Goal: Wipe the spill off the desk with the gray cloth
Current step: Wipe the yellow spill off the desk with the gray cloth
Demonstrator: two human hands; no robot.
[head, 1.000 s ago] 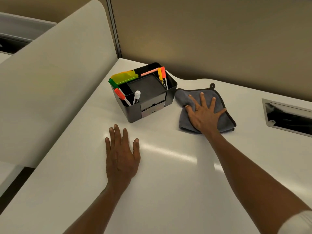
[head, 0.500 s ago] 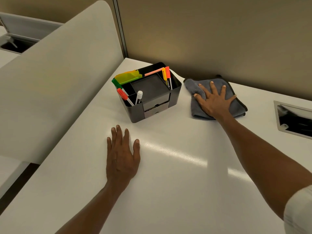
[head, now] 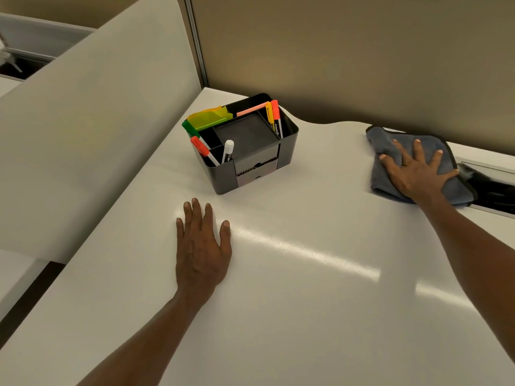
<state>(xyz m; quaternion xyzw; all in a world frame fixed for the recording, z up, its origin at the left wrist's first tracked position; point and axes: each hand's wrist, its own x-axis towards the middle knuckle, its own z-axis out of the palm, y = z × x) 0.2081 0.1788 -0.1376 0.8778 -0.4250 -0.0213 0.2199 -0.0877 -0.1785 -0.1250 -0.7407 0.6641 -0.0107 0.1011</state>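
Note:
The gray cloth, edged in black, lies rumpled on the white desk at the far right, close to the partition wall. My right hand presses flat on it with fingers spread. The cloth's right edge overlaps a cable slot. My left hand rests palm down on the desk, fingers apart, just in front of the black organizer. I cannot make out any spill on the desk surface.
A black desk organizer holding several markers and highlighters stands at the back middle. A recessed cable slot opens in the desk at the right edge. A curved white divider rises along the left; beige partition walls close the back.
My right hand has slid the cloth to the right and farther back, away from the organizer and onto the cable slot's edge. My left hand has stayed in place.

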